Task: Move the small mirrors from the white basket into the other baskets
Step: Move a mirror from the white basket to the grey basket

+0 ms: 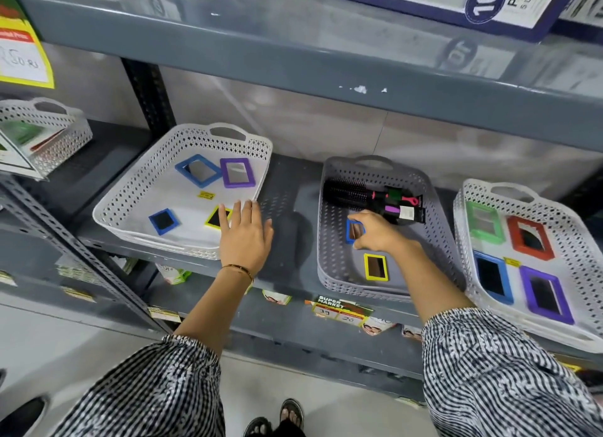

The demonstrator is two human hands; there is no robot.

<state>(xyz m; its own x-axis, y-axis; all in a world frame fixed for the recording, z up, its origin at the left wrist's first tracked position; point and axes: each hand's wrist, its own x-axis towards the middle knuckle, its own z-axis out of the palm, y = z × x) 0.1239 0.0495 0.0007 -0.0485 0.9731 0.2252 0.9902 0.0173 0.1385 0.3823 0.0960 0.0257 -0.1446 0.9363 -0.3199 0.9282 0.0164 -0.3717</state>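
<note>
While both arms reach fwd over the grey shelf (287, 188), the left hand (245, 232) is flat, palm down, fingers spread & straight, holding nothing. It hovers at the front-right rim of the white basket (130, 188), fingertips over the small yellow mirror (216, 217). Bangle (238, 269) on that wrist, striped sleeve pushed back to the elbow. Right hand (375, 229) is down inside the grey basket (329, 240), wrist bent, fingers curled & pinched on a small blue mirror (354, 231) held on edge, just in front of the hairbrush (349, 193). Yellow-framed mirror (376, 267) lies flat nearer the front of the same basket. In the white basket: small blue-framed mirror (163, 220) front-left, bigger blue mirror (198, 170) & purple mirror (237, 172) at the back. Far-right basket (460, 208) holds four larger mirrors.
</note>
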